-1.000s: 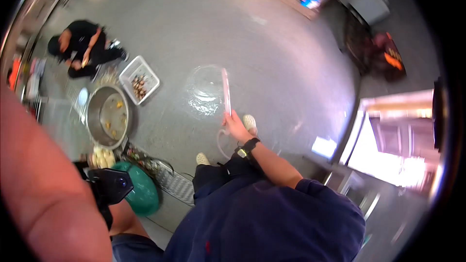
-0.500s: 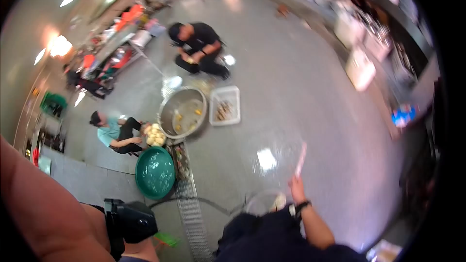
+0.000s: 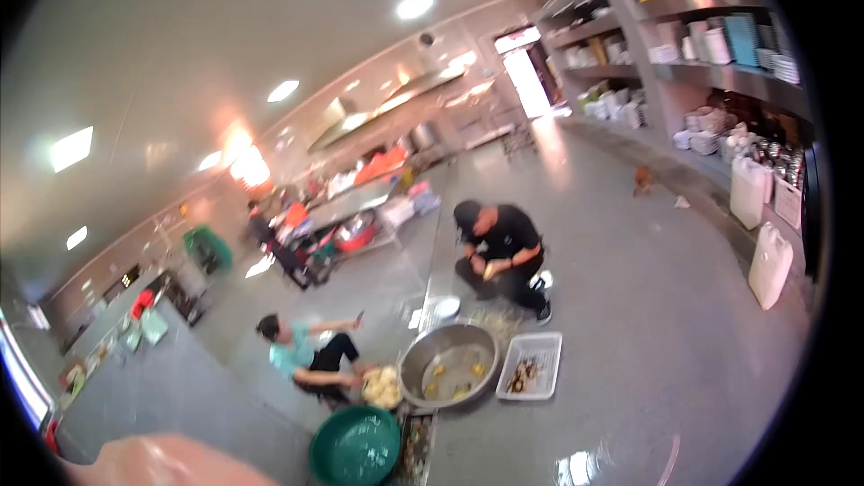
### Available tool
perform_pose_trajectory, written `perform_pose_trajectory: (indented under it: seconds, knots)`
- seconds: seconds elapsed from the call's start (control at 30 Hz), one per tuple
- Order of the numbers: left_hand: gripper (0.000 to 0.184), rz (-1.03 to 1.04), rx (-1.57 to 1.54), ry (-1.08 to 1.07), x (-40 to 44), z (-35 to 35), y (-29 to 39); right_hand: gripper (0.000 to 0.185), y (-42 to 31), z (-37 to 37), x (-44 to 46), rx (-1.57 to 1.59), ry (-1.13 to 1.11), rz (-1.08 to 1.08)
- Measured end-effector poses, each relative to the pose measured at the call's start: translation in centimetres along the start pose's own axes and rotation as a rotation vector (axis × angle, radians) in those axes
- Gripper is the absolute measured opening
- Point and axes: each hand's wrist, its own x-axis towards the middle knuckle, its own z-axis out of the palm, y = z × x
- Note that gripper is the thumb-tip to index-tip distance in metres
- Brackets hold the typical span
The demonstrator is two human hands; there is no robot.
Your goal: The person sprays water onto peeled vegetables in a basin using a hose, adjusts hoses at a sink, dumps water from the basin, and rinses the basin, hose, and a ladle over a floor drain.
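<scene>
Close to the lens at the lower left, a blurred patch of skin belongs to my left hand (image 3: pixel 171 463) or wrist; its fingers cannot be made out. My right hand is below the picture's edge. Only the end of a long, thin, pinkish strip (image 3: pixel 670 461) shows at the bottom right; what grips it is hidden. Nearest to my left hand is a green tub (image 3: pixel 321 459) with water in it. Beside that stands a wide metal basin (image 3: pixel 409 387) holding several yellow pieces in liquid. A white plastic crate (image 3: pixel 551 364) with brownish pieces lies to its right.
A person in black (image 3: pixel 508 234) squats behind the basin, holding something pale. Another in a teal shirt (image 3: pixel 290 355) sits by a heap of pale, peeled-looking pieces (image 3: pixel 382 387). Shelves (image 3: pixel 720 72) with dishes line the right wall; white jugs (image 3: pixel 771 265) stand below. A grey counter (image 3: pixel 180 378) fills the left.
The view has tilted up and turned left, so the room's far end shows. My right hand, which held the pinkish strip, has dropped out of view. The teal-shirted person's arm is now stretched out.
</scene>
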Motion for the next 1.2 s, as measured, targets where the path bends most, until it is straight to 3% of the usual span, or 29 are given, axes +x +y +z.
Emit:
perform_pose_trajectory:
  seconds: [0.17,0.2,0.23,0.27,0.37,0.43,0.47,0.53,0.73,0.77,0.83,0.9,0.93,1.03,1.13,1.2]
  knots:
    - [0.029,0.015,-0.144,-0.061,-8.6,-1.0,-0.3,0.026,6.9,0.2,-5.4,-0.113,0.061,-0.107]
    - [0.029,0.049,-0.194,-0.105,-9.2,-1.9,0.3,0.022,4.3,3.0,-10.7,-0.055,0.037,-0.031]
    - [0.029,0.066,-0.231,-0.112,-10.3,-3.0,1.3,0.023,0.2,2.7,-12.1,-0.121,-0.129,-0.099]
    - [0.029,0.073,-0.265,-0.107,-12.4,-5.2,3.4,0.022,5.0,-0.1,-8.6,-0.202,-0.082,-0.088]
    - [0.029,0.104,-0.366,-0.127,-14.4,-5.3,11.0,0.025,6.3,-2.0,-2.2,-0.018,-0.073,-0.121]
    - [0.028,0.121,-0.443,-0.139,-13.0,-6.3,12.2,0.022,4.2,-0.9,-2.7,-0.119,-0.074,-0.138]
    - [0.028,0.125,-0.498,-0.128,-14.4,-8.0,12.4,0.022,6.9,-0.3,-3.9,-0.118,-0.081,-0.139]
    - [0.028,0.102,-0.583,-0.156,-11.3,-7.9,13.0,0.022,1.6,0.6,-4.5,-0.133,-0.108,-0.109]
    - [0.028,-0.075,-0.933,-0.078,-16.8,-11.8,17.5,0.022,6.4,1.2,-8.9,-0.202,-0.223,-0.089]
    - [0.028,-0.198,-1.036,-0.125,-17.4,-10.8,17.9,0.022,5.0,1.7,-9.1,-0.229,-0.263,-0.078]
    - [0.027,-0.555,-1.092,-0.419,-21.9,-8.4,19.6,0.024,6.4,2.5,-10.4,-0.301,-0.347,-0.047]
    - [0.020,-0.782,-0.772,-0.845,-29.3,-5.3,21.1,0.025,7.6,3.1,-11.3,-0.451,-0.491,-0.056]
    - [0.021,-1.001,-0.927,-0.983,-35.1,-3.4,21.4,0.026,7.9,3.2,-11.9,-0.549,-0.583,-0.071]
    - [0.036,-1.247,-0.764,-1.298,-50.0,-0.7,23.4,0.025,5.9,4.6,-15.6,-0.766,-0.694,-0.145]
    - [0.046,-1.930,-1.022,-1.125,-56.2,0.3,26.1,0.024,6.8,4.4,-17.0,-0.609,-0.863,-0.072]
    - [0.048,-2.094,-1.172,-1.002,-58.0,2.0,27.1,0.023,5.2,4.0,-17.6,-0.687,-0.984,-0.101]
